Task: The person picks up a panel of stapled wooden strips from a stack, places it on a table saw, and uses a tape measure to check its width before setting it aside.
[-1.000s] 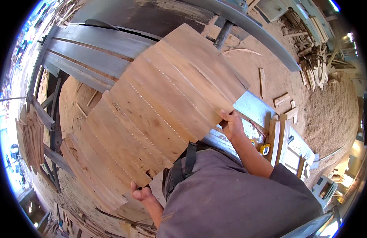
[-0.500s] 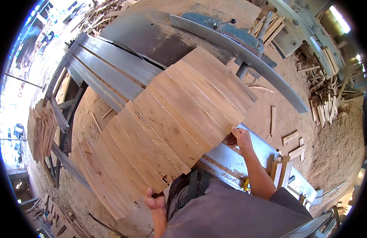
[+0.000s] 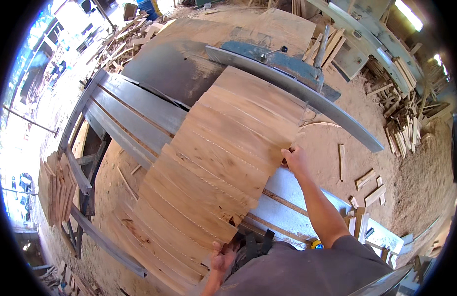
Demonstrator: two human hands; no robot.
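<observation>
A broad wooden panel (image 3: 204, 167) of edge-glued strips, with pale beads of glue along its seams, lies slanted across the saw table. My right hand (image 3: 295, 160) grips its right edge, thumb on top and fingers curled under. Close to my body, my left hand (image 3: 221, 257) holds the near edge, its fingers partly hidden beneath the wood. A dark, broken knot (image 3: 233, 220) shows near that edge. The panel's far end lies close to the long metal fence (image 3: 307, 69).
The slatted metal table (image 3: 132, 106) extends left, beside stacked boards (image 3: 56, 192). A pale slotted table wing (image 3: 307, 200) lies under my right arm, with a yellow tape measure (image 3: 316, 244) near my waist. Offcuts (image 3: 370, 187) lie on the sawdust-covered floor at right; scrap wood (image 3: 125, 42) is piled far left.
The panel has turned slightly and its far end now lies nearer the fence. My left hand has moved right and toward my body with the near edge; my right hand has shifted slightly.
</observation>
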